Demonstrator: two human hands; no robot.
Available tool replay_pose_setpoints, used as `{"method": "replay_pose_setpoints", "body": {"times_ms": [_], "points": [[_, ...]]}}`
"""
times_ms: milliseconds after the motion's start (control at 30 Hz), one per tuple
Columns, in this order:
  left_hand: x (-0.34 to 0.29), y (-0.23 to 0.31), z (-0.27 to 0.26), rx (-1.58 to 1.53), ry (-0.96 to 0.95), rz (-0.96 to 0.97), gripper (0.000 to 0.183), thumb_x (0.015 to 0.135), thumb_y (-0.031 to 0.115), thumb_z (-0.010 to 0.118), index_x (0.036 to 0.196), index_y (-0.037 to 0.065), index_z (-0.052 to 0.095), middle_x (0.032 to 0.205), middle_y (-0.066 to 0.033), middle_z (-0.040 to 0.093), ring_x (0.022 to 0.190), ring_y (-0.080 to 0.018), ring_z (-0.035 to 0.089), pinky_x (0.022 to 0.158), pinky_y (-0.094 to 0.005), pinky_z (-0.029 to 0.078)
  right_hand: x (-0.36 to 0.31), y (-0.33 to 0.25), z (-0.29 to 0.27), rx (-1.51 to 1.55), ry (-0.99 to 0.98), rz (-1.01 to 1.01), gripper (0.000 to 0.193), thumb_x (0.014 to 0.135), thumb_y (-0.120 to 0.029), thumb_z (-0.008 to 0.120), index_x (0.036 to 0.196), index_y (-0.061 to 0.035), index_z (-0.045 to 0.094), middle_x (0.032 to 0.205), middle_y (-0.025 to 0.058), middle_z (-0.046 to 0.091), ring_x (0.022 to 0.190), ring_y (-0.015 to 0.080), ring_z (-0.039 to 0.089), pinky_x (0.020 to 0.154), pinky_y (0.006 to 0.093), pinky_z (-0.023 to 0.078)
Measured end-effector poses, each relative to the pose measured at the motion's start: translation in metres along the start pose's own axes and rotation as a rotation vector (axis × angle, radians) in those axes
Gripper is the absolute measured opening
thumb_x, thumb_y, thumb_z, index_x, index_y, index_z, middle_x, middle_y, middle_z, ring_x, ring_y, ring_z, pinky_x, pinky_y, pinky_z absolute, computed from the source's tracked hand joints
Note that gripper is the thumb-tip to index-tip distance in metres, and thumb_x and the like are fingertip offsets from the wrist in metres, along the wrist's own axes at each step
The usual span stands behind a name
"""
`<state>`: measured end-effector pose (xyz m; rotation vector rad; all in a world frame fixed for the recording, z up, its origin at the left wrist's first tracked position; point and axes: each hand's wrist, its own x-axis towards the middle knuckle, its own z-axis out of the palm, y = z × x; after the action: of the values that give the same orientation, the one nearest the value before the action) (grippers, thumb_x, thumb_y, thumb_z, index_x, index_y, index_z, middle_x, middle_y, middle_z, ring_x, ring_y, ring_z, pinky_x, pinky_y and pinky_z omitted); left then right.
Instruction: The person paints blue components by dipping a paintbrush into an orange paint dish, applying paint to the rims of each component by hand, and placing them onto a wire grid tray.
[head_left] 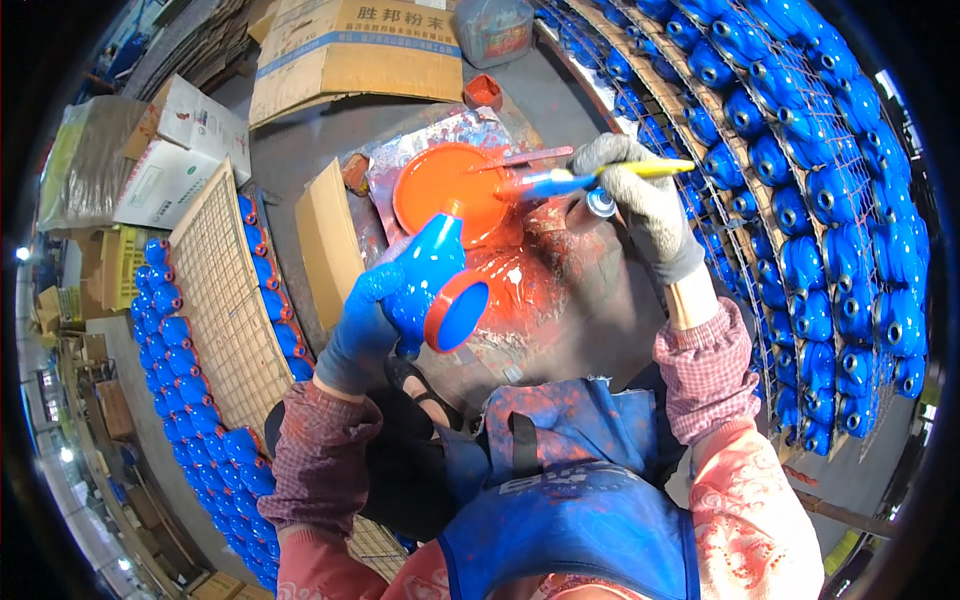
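Note:
My left hand (362,318), in a blue-stained glove, is closed round a glossy blue bell-shaped hollow part (412,290). Its wide mouth has a red rim (438,322) and tilts toward me; its narrow neck, orange at the tip, points away. My right hand (645,200), gloved in grey, grips a paintbrush (560,184) with a yellow handle end. The bristles are over the right edge of a round tub (398,200) of orange paint (440,182). A small blue cylindrical thing (600,203) shows just under the right fingers; whether they hold it I cannot tell.
A pink stick (535,158) lies across the tub's edge. Wet red paint (510,285) covers the surface in front. Wire racks of blue parts (800,260) rise at right; more blue parts (190,370) line a mesh rack (225,290) at left. A cardboard box (355,60) stands behind.

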<state>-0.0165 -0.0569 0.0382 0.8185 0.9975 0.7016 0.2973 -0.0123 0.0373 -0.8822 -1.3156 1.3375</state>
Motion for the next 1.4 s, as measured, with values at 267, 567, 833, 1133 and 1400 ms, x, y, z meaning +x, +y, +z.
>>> {"method": "replay_pose_setpoints", "body": {"times_ms": [267,567,833,1133,1400], "points": [[0.002,-0.029,-0.036,1.198,0.015,0.801,0.045,0.096,0.033,0.052,0.127,0.000,0.049,0.116,-0.0109,0.062,0.112,-0.0200,0.060,0.096,-0.0348,0.049,0.028,0.000,0.027,-0.134,-0.026,0.008,0.024,0.090,-0.021,0.060,0.102,-0.0010,0.067,0.094,0.0036,0.065,0.089,0.0124,0.059,0.082,0.0274,0.047],[0.018,-0.050,-0.006,0.558,-0.011,0.145,0.050,0.076,0.024,0.075,0.118,0.006,0.055,0.107,-0.0099,0.062,0.097,-0.0230,0.062,0.085,-0.0352,0.051,0.056,0.049,0.044,-0.419,-0.447,-0.001,0.026,0.090,-0.027,0.062,0.092,-0.0014,0.063,0.086,0.0031,0.063,0.081,0.0133,0.057,0.079,0.0299,0.047],[0.019,-0.048,-0.011,0.965,0.054,0.390,0.047,0.074,0.021,0.073,0.114,0.004,0.057,0.105,-0.0165,0.061,0.099,-0.0305,0.061,0.085,-0.0369,0.050,0.043,0.054,0.055,-0.347,-0.536,0.080,0.032,0.092,-0.034,0.058,0.091,-0.0034,0.064,0.076,0.0062,0.064,0.068,0.0124,0.059,0.063,0.0288,0.049],[0.016,-0.032,-0.026,0.620,-0.122,0.484,0.051,0.079,0.005,0.069,0.125,0.009,0.048,0.113,-0.0141,0.056,0.101,-0.0258,0.058,0.088,-0.0366,0.048,0.005,0.060,0.038,-0.115,-0.151,0.137,0.022,0.091,-0.019,0.061,0.103,-0.0017,0.063,0.102,0.0056,0.064,0.099,0.0148,0.058,0.092,0.0289,0.045],[-0.002,-0.039,-0.023,0.298,0.148,0.628,0.043,0.095,0.036,0.053,0.125,0.005,0.050,0.117,-0.0075,0.057,0.106,-0.0174,0.057,0.092,-0.0311,0.049,-0.016,0.095,0.071,0.400,0.183,0.052,0.024,0.088,-0.016,0.060,0.106,-0.0019,0.063,0.101,0.0036,0.061,0.096,0.0123,0.054,0.089,0.0268,0.041]]}}
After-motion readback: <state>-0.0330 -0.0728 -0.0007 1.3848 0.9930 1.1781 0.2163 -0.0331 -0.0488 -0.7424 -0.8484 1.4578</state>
